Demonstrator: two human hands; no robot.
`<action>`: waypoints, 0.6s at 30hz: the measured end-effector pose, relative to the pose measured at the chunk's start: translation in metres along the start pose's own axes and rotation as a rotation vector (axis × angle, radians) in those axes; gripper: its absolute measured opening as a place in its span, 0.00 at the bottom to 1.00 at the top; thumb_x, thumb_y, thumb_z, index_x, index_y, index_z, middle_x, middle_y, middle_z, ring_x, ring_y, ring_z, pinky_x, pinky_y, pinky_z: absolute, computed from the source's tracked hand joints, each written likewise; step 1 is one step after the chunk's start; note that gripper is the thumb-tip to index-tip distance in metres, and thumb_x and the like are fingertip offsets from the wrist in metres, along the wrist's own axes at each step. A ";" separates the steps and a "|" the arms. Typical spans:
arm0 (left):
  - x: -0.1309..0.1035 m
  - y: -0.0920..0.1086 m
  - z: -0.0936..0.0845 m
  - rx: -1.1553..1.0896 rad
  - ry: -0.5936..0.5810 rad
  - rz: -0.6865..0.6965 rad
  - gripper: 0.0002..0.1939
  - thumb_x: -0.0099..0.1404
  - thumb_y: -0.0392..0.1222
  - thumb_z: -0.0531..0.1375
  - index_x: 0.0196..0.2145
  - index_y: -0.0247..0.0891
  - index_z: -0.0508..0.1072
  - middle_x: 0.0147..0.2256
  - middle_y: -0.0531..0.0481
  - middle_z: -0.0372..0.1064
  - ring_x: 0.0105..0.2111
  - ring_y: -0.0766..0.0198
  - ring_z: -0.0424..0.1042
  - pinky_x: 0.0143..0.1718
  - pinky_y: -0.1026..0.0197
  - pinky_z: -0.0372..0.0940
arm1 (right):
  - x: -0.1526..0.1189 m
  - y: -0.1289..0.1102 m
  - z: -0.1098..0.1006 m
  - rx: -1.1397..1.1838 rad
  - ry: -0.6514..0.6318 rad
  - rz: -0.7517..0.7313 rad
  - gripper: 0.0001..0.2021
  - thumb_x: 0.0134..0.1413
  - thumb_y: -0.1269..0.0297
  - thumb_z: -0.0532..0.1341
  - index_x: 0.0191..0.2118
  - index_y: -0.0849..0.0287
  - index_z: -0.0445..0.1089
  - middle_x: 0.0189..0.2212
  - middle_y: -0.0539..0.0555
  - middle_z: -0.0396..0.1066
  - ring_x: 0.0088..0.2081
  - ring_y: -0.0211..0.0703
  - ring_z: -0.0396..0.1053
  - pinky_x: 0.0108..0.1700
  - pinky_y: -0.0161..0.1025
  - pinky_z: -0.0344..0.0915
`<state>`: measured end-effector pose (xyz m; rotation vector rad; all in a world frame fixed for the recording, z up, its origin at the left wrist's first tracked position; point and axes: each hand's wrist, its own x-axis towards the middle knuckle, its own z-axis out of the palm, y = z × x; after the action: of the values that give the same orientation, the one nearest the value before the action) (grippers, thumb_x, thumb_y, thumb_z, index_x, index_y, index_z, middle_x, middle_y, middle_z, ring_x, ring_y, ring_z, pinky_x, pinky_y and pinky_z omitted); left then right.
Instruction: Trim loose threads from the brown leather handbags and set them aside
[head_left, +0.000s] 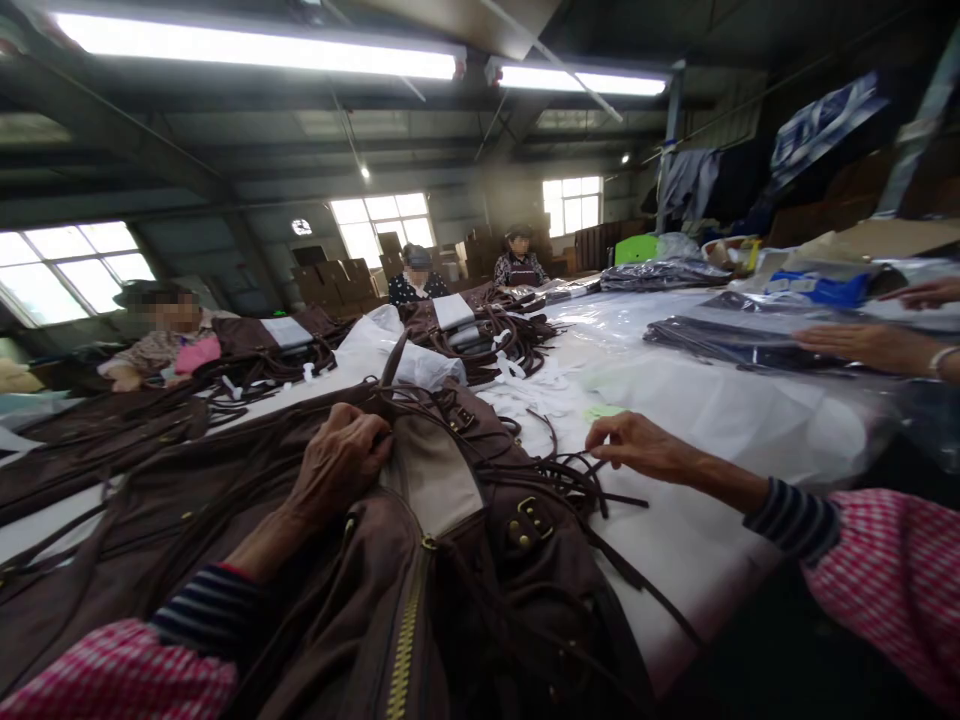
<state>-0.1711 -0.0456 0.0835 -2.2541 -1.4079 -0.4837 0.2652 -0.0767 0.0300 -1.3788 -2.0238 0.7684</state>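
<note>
A dark brown fabric bag (330,560) with a brass zipper (405,640) lies before me. The zipper is partly open, and a beige panel (435,475) shows above its slider. My left hand (341,455) is closed at the bag's upper edge, beside the beige panel; its fingertips are hidden in the fabric. To the right, my right hand (645,445) has its fingers curled in a pinch above a tangle of thin brown straps (574,480). Whatever lies between those fingertips is too small to make out. A brass buckle (531,520) sits on the bag between my hands.
More brown bags (499,335) and white paper scraps (521,385) lie across the white table (697,540). At right, another person's hand (862,345) rests on plastic-wrapped dark goods (720,335). Several people sit along the far side. Clear plastic sheeting (750,410) covers the right part.
</note>
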 end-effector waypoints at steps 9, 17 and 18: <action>-0.005 -0.002 0.000 0.008 0.049 -0.103 0.13 0.66 0.49 0.53 0.36 0.40 0.73 0.38 0.43 0.71 0.45 0.53 0.68 0.41 0.56 0.66 | 0.034 -0.022 0.037 -0.419 -0.175 -0.299 0.21 0.48 0.71 0.61 0.50 0.56 0.73 0.51 0.57 0.68 0.49 0.47 0.68 0.45 0.38 0.62; -0.006 -0.002 -0.008 -0.044 0.044 -0.139 0.15 0.64 0.52 0.53 0.35 0.40 0.72 0.38 0.43 0.69 0.43 0.53 0.69 0.39 0.57 0.66 | 0.057 -0.046 0.044 -0.596 -0.134 -0.399 0.12 0.45 0.77 0.57 0.36 0.61 0.72 0.36 0.57 0.74 0.41 0.46 0.67 0.41 0.37 0.58; -0.005 -0.001 -0.009 -0.051 0.039 -0.144 0.15 0.64 0.52 0.53 0.35 0.40 0.72 0.38 0.43 0.69 0.43 0.53 0.69 0.39 0.56 0.66 | 0.057 -0.052 0.039 -0.611 -0.128 -0.413 0.10 0.46 0.75 0.57 0.36 0.60 0.71 0.34 0.57 0.74 0.40 0.46 0.68 0.40 0.37 0.57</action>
<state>-0.1747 -0.0540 0.0883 -2.1797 -1.5614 -0.6126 0.1877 -0.0441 0.0491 -1.1500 -2.6615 0.0491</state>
